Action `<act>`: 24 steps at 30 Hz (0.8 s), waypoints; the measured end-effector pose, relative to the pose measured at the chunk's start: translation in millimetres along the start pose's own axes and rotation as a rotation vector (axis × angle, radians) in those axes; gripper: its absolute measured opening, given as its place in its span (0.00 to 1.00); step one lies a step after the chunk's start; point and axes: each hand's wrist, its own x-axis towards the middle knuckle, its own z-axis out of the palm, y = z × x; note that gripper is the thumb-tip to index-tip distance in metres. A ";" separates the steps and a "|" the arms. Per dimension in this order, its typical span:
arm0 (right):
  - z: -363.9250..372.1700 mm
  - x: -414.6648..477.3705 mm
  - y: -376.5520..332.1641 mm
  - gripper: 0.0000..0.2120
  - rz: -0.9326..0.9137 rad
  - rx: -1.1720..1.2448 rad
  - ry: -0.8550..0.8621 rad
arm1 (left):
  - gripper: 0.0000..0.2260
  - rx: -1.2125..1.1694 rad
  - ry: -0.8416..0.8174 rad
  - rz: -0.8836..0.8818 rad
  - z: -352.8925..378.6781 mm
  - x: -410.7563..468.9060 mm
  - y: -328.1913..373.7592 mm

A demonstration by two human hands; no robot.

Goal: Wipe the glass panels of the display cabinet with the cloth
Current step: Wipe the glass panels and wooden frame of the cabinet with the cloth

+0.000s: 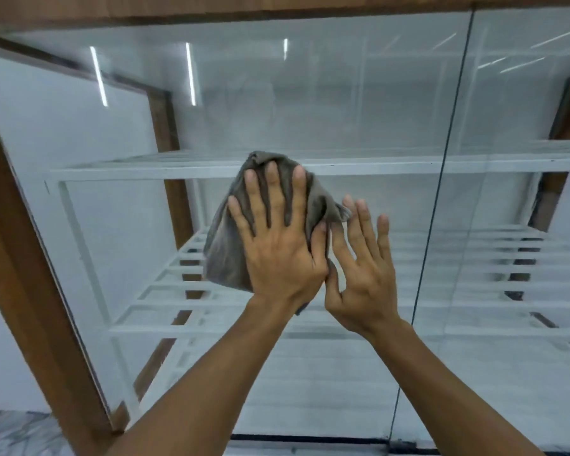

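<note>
The grey cloth (226,255) lay bunched against the glass panel (343,110) of the display cabinet (30,291), about level with the upper white shelf (145,169) seen through the glass. The left hand (278,255) was spread flat over it. Its fingers (272,189) were straight and fanned apart, pointing upward, and pressed the cloth to the pane rather than curling round it. The thumb lay along the cloth's right edge. Cloth showed above the fingertips, to the left of the palm and a little below the wrist.

The right hand (364,274) was just beside the left, also raised with its palm toward the glass. Its fingers (364,225) were straight, close together and holding nothing. A frayed corner of the cloth reached out to the tip of its forefinger, and its thumb sat close against the left thumb. Whether the right palm actually touched the pane could not be told.

Both forearms rose from the lower edge of the view, converging toward the cloth. A dark vertical seam (441,192) between panes ran to the right of both hands.
</note>
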 end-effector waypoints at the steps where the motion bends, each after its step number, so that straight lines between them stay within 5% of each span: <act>1: -7.5 -4.7 5.9 0.24 0.003 0.008 0.037 | 0.32 -0.023 -0.021 0.093 2.3 -4.3 -2.4; 5: -40.9 -23.3 48.4 0.28 0.056 -0.202 0.059 | 0.31 -0.028 0.010 0.314 2.8 -6.8 -35.8; 9: -46.5 -24.9 67.0 0.32 0.069 -0.213 0.038 | 0.34 0.021 0.097 0.001 14.7 5.5 32.3; 14: -48.3 -37.0 75.6 0.25 0.155 -0.202 0.170 | 0.32 -0.093 0.009 0.419 45.8 -21.8 78.7; 24: -27.4 -41.8 45.4 0.28 0.220 -0.225 0.190 | 0.31 -0.186 0.152 0.515 41.6 -7.2 32.1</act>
